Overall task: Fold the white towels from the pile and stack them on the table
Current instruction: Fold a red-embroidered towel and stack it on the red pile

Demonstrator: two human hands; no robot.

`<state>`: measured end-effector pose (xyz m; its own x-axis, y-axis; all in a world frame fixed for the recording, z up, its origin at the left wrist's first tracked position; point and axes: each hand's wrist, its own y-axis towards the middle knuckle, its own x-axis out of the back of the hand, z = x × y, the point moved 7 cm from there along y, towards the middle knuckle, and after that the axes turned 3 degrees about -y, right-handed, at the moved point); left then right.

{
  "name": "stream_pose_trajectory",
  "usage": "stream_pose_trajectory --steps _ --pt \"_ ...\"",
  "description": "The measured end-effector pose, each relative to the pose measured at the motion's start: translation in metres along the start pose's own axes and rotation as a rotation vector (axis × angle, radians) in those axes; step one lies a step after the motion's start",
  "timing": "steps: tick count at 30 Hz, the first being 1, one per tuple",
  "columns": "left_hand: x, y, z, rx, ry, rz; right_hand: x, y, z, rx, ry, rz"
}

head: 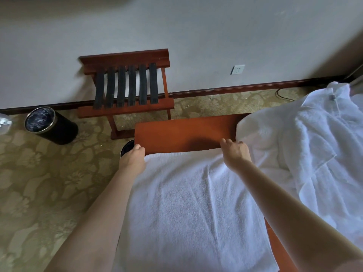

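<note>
Towel (192,203) first: where does it lie?

Flat on the table (182,134), white, spread from the near edge of the view up to about the middle of the red-brown top. Its far edge runs straight across between the two hands, and bare wood shows beyond it.

How do the hands hold it?

The left hand (133,156) sits at the far left corner, fingers curled down over the edge and gripping the cloth. The right hand (235,152) sits at the far right corner, knuckles up, fingers bent down onto the edge. It seems to pinch the cloth there, though the hold itself is hard to see.

And the pile?

The pile (306,146) lies to the right, crumpled white cloth heaped on the same table, touching the towel's right side just by the right hand.

What else is around?

A rack (127,89) of red wood with black straps stands against the wall (176,26), beyond the table. A black bin (51,124) with a metal rim stands on the carpet (39,183) to the left of it. Another dark round thing (127,147) peeks out just behind the left hand; I cannot tell what it is. A white socket (237,69) sits low on the wall, and a thin cable (282,95) loops on the carpet near the skirting.
</note>
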<state>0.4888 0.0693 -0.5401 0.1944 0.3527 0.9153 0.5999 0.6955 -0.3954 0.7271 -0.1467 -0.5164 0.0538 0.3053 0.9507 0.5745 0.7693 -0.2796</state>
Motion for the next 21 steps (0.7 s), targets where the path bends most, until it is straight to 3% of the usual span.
stream_pose_trajectory --steps 6,9,13,16,21 --pt "0.026 -0.026 -0.004 -0.047 -0.018 -0.113 0.013 -0.021 -0.012 -0.049 0.170 -0.045" --pt "0.032 -0.042 -0.001 -0.010 -0.094 -0.111 0.018 -0.034 -0.020 -0.059 0.404 -0.113" --pt "0.046 -0.069 0.002 0.072 -0.071 -0.121 0.038 -0.058 -0.026 -0.003 0.451 -0.157" --pt "0.068 -0.088 0.000 0.113 -0.013 -0.140 0.067 -0.071 -0.029 -0.019 0.438 -0.263" --pt "0.145 -0.116 -0.002 0.157 -0.058 -0.366 0.146 -0.089 -0.034 -0.038 0.429 -0.536"
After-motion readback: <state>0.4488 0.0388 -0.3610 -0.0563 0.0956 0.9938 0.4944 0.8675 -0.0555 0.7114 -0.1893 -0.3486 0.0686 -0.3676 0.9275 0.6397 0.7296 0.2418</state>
